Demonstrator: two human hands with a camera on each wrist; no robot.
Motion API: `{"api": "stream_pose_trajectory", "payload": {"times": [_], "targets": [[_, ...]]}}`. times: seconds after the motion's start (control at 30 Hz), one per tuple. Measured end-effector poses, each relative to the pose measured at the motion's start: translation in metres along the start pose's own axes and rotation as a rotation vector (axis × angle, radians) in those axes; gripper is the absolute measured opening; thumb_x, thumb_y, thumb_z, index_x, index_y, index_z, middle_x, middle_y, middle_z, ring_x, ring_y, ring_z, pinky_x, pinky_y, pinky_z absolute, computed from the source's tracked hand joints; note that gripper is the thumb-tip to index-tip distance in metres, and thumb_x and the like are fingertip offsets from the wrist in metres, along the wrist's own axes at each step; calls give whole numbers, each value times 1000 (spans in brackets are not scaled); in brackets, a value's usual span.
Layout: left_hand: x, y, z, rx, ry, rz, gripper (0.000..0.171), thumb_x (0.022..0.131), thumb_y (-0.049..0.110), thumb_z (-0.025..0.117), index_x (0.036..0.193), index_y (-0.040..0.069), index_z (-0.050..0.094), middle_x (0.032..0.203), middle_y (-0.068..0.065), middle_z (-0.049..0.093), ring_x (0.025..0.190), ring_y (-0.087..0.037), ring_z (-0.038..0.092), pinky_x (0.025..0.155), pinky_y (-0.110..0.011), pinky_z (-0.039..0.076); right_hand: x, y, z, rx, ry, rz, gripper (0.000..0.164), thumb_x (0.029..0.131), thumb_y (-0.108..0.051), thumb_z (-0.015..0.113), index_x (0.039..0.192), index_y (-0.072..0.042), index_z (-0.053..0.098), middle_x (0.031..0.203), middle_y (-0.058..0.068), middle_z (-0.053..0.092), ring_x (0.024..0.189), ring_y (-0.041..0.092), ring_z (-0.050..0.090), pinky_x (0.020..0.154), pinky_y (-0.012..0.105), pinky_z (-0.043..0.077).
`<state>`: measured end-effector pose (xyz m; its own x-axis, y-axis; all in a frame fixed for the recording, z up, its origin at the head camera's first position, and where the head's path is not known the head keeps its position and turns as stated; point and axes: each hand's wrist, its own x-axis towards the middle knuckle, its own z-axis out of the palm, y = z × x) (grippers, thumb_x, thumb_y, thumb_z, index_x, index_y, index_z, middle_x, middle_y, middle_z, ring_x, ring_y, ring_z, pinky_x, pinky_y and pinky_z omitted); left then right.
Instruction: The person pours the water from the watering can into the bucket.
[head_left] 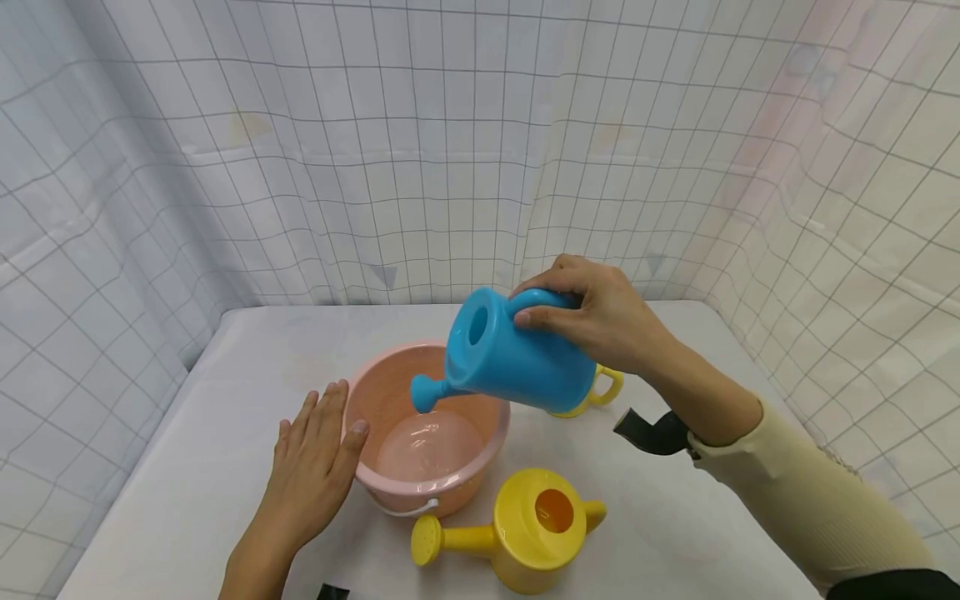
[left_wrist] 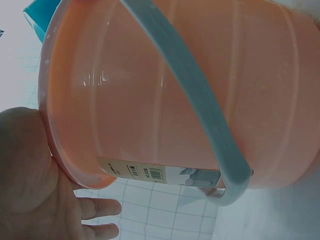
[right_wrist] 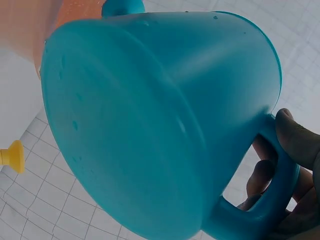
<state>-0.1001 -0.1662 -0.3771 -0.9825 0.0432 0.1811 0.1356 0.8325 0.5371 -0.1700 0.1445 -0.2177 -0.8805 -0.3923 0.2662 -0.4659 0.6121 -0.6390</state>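
Note:
My right hand grips the handle of a blue watering can, which is tilted with its spout over a pink bucket. In the right wrist view the can's round base faces the camera, with a few droplets on it, and the fingers wrap its handle. My left hand touches the bucket's left rim with fingers straight. The left wrist view shows the bucket's side with its pale handle and a printed label. Shallow clear water seems to lie in the bucket.
A yellow watering can stands in front of the bucket, spout pointing left. Behind the blue can, another yellow object with a handle is mostly hidden. A white covered table lies beneath, enclosed by grid-patterned curtains.

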Motion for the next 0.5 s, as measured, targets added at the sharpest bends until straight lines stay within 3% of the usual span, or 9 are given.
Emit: {"api": "stream_pose_trajectory", "payload": {"times": [0.5], "targets": [[0, 0, 0, -6, -2, 0, 63, 102, 46, 28, 153, 15, 11, 157, -18, 17, 146, -42, 7, 109, -69, 1, -7, 10, 1, 64, 25, 24, 26, 84, -34, 70, 107, -22, 72, 99, 1, 59, 101, 21, 52, 89, 45, 47]]}}
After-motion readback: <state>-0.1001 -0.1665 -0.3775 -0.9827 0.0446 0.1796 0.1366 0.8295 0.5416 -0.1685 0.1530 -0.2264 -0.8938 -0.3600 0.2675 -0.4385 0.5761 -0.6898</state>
